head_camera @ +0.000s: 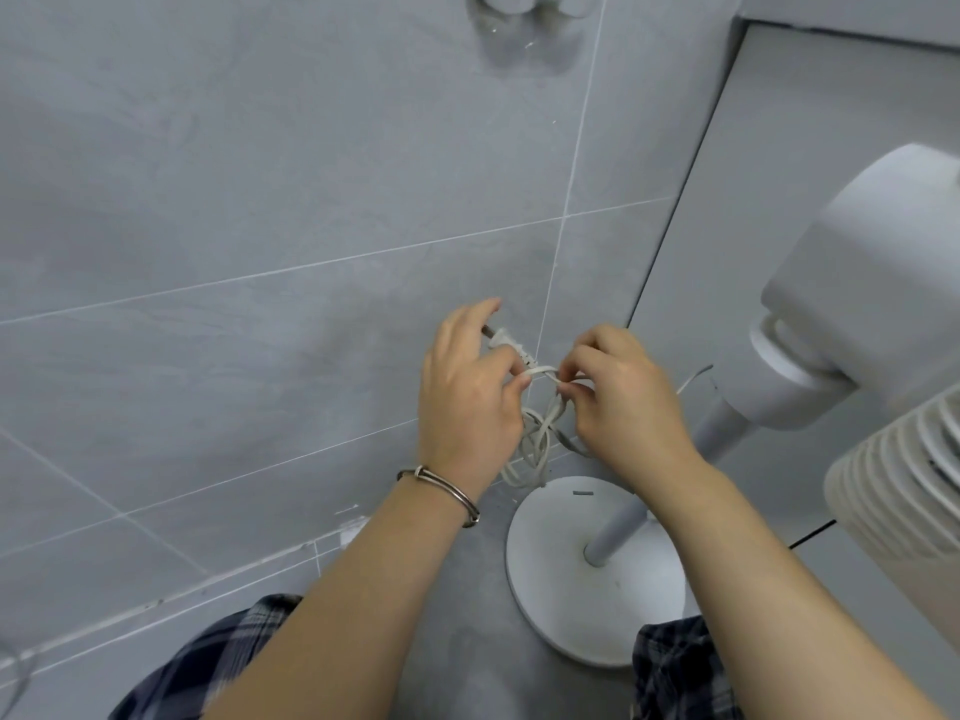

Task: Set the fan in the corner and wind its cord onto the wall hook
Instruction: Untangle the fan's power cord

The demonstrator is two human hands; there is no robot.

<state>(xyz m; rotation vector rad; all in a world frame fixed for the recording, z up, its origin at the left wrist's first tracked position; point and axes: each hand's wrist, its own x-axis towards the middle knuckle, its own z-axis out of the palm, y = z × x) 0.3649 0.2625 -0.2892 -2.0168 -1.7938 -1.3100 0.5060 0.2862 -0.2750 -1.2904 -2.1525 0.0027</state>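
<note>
A white pedestal fan stands in the corner at the right, its round base [576,579] on the floor and its motor housing [872,283] up at the right edge. My left hand [467,402] grips the white cord [535,444] just below its plug [506,341], which points up to the left. My right hand [628,402] pinches a strand of the same cord beside it. Several loops of cord hang bunched between the two hands, above the base. A white wall hook [530,2] is partly cut off at the top edge, high on the grey tiled wall.
Grey wall tiles [260,200] fill the left and centre. A pale panel or door [753,148] meets the wall at the corner on the right. The fan's ribbed grille [914,475] juts in at the right edge. My plaid-clad knees [680,672] show at the bottom.
</note>
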